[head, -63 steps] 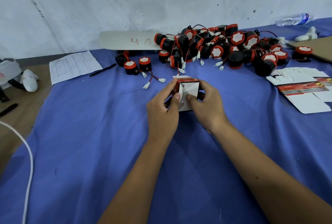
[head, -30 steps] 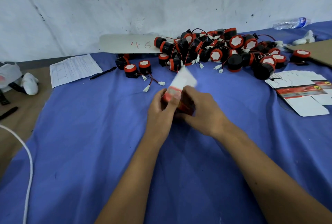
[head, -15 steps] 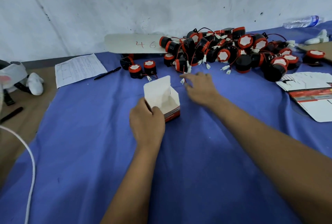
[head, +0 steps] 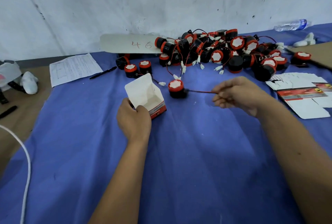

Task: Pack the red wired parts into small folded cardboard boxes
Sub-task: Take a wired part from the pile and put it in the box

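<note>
Blue-clothed worktop (head: 179, 152): left hand (head: 133, 117) grips the open box (head: 146, 94); right hand (head: 237, 96) pinches the wire (head: 199, 91) of a red part (head: 176, 88) just beside the box. Coil the wire first, then seat the part upright.

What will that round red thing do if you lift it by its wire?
The red part would probably dangle and swing, since its thin wire looks floppy. The right hand pinches only the wire. Tipped on its side, its round body might roll.
</note>
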The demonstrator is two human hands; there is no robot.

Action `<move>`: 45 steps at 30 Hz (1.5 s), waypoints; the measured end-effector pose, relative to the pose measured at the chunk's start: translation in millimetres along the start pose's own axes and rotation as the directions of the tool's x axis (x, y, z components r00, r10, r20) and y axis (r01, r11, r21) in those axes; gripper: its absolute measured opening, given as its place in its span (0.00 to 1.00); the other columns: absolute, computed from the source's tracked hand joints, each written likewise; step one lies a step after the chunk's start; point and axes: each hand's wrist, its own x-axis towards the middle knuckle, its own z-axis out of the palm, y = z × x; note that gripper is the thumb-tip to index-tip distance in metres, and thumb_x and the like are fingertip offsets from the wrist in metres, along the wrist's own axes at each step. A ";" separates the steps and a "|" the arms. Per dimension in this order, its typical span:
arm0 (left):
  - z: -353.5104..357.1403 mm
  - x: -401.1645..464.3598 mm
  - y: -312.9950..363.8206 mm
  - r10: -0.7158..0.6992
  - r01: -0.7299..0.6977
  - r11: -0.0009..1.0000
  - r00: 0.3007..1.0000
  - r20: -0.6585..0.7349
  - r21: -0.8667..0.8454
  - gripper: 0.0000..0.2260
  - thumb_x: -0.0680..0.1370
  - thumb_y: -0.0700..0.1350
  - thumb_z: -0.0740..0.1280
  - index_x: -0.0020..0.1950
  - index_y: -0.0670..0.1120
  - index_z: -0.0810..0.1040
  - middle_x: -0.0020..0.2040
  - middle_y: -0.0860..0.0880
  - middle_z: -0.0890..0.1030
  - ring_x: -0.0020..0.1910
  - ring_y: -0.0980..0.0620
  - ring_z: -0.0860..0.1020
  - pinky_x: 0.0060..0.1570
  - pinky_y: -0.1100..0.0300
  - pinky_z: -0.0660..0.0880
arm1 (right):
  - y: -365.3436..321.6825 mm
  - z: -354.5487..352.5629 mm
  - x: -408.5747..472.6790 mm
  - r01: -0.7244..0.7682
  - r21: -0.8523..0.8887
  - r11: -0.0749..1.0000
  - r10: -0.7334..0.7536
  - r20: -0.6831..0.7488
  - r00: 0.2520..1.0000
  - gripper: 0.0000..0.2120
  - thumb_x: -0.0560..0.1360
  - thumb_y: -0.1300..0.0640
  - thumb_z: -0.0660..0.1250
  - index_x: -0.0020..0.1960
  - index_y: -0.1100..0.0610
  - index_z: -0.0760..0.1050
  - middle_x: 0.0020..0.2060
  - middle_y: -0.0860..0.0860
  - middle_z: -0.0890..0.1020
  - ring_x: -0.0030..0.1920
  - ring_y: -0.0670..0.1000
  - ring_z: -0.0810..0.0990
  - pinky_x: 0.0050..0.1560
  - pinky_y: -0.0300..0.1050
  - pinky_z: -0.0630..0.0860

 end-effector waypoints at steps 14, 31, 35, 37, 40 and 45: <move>9.4 -4.6 -2.3 0.102 -0.096 0.994 0.979 0.176 -0.046 0.10 0.74 0.36 0.64 0.50 0.47 0.80 0.46 0.55 0.82 0.46 0.56 0.79 0.36 0.62 0.72 | 14.5 58.4 -11.5 0.403 -0.825 0.396 -0.349 0.271 0.897 0.33 0.74 0.36 0.70 0.75 0.45 0.67 0.66 0.44 0.75 0.70 0.51 0.69 0.72 0.53 0.56; 12.5 -7.9 -0.8 0.259 -0.253 0.966 0.918 0.300 -0.057 0.14 0.80 0.40 0.65 0.35 0.51 0.73 0.33 0.54 0.77 0.32 0.60 0.73 0.30 0.69 0.69 | -30.1 114.4 -48.0 0.541 -0.737 0.405 -0.584 0.246 0.773 0.24 0.73 0.48 0.75 0.63 0.53 0.68 0.57 0.50 0.80 0.57 0.55 0.75 0.53 0.53 0.76; 12.7 -10.5 1.1 0.272 -0.253 0.962 0.910 0.313 -0.098 0.18 0.82 0.55 0.58 0.33 0.53 0.72 0.30 0.57 0.77 0.32 0.65 0.74 0.32 0.71 0.70 | -36.8 113.3 -45.2 0.476 -0.815 0.331 -0.574 0.226 0.787 0.25 0.70 0.45 0.77 0.62 0.54 0.74 0.57 0.50 0.79 0.58 0.54 0.70 0.58 0.52 0.73; 10.9 -9.9 -0.6 0.247 -0.217 0.968 0.904 0.348 -0.123 0.19 0.78 0.59 0.54 0.36 0.51 0.75 0.33 0.56 0.81 0.34 0.61 0.76 0.32 0.69 0.70 | -39.8 112.6 -45.1 0.453 -0.809 0.374 -0.533 0.212 0.819 0.22 0.70 0.45 0.77 0.58 0.54 0.76 0.54 0.50 0.80 0.54 0.53 0.71 0.55 0.51 0.74; 9.8 -8.7 -2.5 0.211 -0.137 0.971 0.879 0.427 -0.197 0.25 0.79 0.60 0.55 0.44 0.41 0.79 0.41 0.44 0.84 0.40 0.46 0.79 0.42 0.51 0.77 | -42.4 112.4 -44.6 0.419 -0.832 0.362 -0.512 0.198 0.836 0.20 0.70 0.44 0.76 0.55 0.54 0.77 0.48 0.49 0.80 0.52 0.53 0.72 0.47 0.48 0.73; 6.5 -6.9 3.8 0.121 0.024 0.955 0.878 0.463 -0.296 0.21 0.74 0.52 0.59 0.47 0.35 0.80 0.39 0.46 0.81 0.39 0.50 0.75 0.39 0.55 0.71 | -47.4 115.1 -48.7 0.372 -0.868 0.329 -0.451 0.202 0.869 0.13 0.72 0.49 0.74 0.49 0.55 0.75 0.41 0.50 0.74 0.48 0.53 0.68 0.41 0.46 0.66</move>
